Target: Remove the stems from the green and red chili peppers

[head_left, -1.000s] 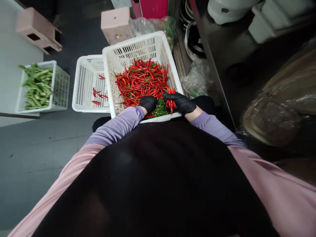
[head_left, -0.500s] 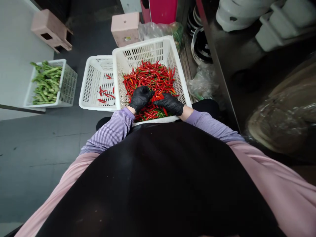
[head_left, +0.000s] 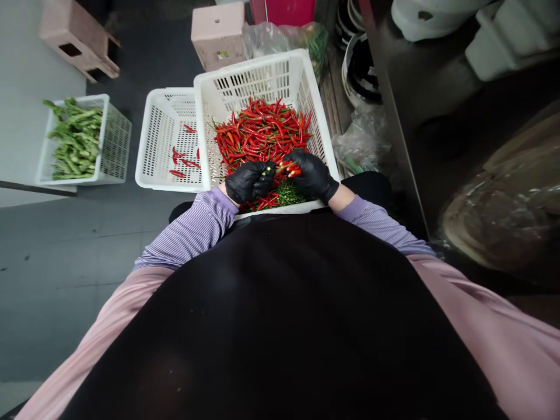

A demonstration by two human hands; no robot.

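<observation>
A large white basket (head_left: 326, 140) stands between my knees, heaped with red chili peppers (head_left: 262, 131). Green stems (head_left: 291, 194) lie at its near side. My left hand (head_left: 250, 182), in a black glove, is closed on green pepper stems whose pale ends show at the fingertips. Just to its right, my right hand (head_left: 311, 175), also black-gloved, is wrapped round several red peppers, their ends pointing left. Both hands are over the near part of the basket. A shallower white basket (head_left: 146, 140) on the left, partly under the large one's rim, holds several red peppers.
Further left, a white basket (head_left: 102, 137) holds green vegetables (head_left: 75, 140). Pink stools (head_left: 219, 35) stand beyond the baskets. Plastic bags (head_left: 361, 140) and stacked buckets (head_left: 359, 73) are to the right, beside a dark metal shelf edge (head_left: 402, 128).
My hands have drawn slightly apart, with stems now in the left and red peppers in the right. More green stems show below them. The view has shifted slightly.
</observation>
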